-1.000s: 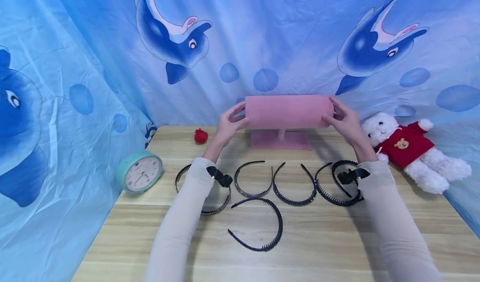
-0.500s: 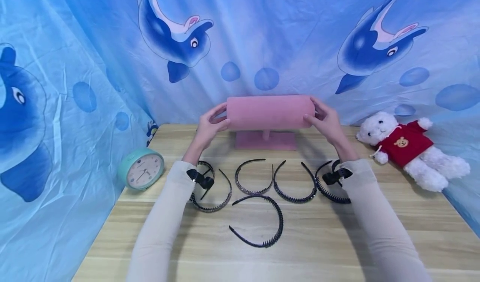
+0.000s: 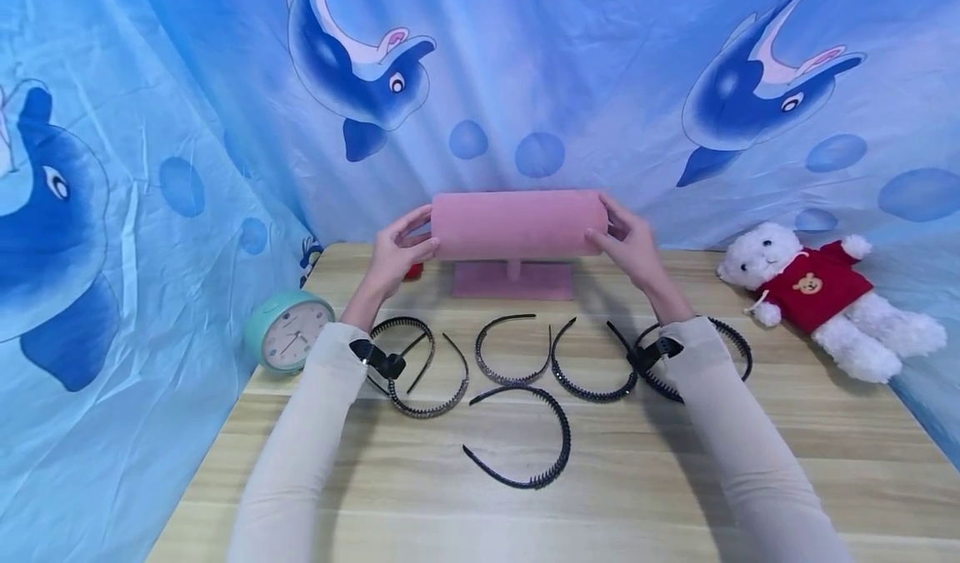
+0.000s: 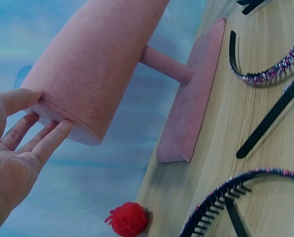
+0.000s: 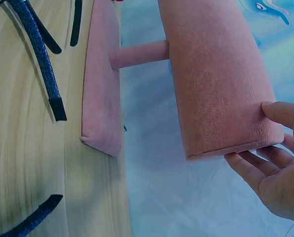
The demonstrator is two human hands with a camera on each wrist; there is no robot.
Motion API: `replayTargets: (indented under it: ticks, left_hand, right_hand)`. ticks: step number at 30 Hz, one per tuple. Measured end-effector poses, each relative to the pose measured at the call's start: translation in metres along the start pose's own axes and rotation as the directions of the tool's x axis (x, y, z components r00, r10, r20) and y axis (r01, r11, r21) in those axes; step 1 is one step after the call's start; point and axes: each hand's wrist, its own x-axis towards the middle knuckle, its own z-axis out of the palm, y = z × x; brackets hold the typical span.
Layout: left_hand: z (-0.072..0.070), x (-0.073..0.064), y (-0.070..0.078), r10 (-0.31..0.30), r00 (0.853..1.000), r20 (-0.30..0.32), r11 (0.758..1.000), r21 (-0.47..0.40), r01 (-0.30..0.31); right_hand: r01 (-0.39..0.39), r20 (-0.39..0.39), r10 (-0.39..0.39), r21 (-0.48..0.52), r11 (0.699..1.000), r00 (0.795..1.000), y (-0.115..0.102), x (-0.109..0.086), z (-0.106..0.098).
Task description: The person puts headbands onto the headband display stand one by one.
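A pink, plush-covered headband stand (image 3: 517, 226) has a horizontal roll on a short post above a flat base (image 3: 517, 281). My left hand (image 3: 395, 255) holds the roll's left end. In the left wrist view its thumb lies on the side and its fingers touch the end face. My right hand (image 3: 632, 246) holds the other end the same way, with thumb on the roll (image 5: 221, 89) and fingers under the end. Whether the base touches the table is hard to tell. Several dark toothed headbands lie nearer, including a front one (image 3: 567, 440) and a middle one (image 3: 592, 396).
On the wooden table (image 3: 600, 513), a teal alarm clock (image 3: 295, 338) stands at left. A red yarn ball (image 4: 128, 219) lies behind my left hand. A white teddy bear in a red top (image 3: 810, 292) lies at right. A blue dolphin curtain (image 3: 600, 72) hangs behind.
Both hands have moved the headband stand left along the back of the table. The red ball is now partly covered by my left hand. The headbands stay put.
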Motion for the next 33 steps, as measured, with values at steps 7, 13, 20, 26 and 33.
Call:
replayTargets:
  ticks: [7,13,20,26,33]
  left_hand:
    - [-0.001,0.003,0.001,-0.008,1.000,0.002,1.000,0.025,0.008]
    - [-0.001,0.005,0.004,-0.008,1.000,0.009,0.999,0.052,0.007]
    - [0.002,0.013,0.005,-0.022,1.000,0.005,0.992,0.127,0.021]
    - [0.002,0.023,0.008,-0.068,0.997,0.041,0.976,0.210,0.059]
    - [0.000,0.029,0.010,-0.088,0.995,0.051,0.974,0.215,0.076]
  right_hand:
    - [-0.005,0.009,0.005,-0.012,1.000,1.000,-0.019,-0.008,0.002]
    - [0.007,0.013,-0.007,-0.055,0.998,1.000,-0.028,-0.013,0.002]
    - [-0.022,0.015,0.023,-0.087,0.996,1.000,-0.028,-0.008,0.003]
    - [-0.025,0.007,0.026,-0.087,0.996,1.000,-0.013,-0.002,0.001]
    - [-0.022,0.052,0.030,-0.155,0.988,0.998,-0.039,-0.003,0.000]
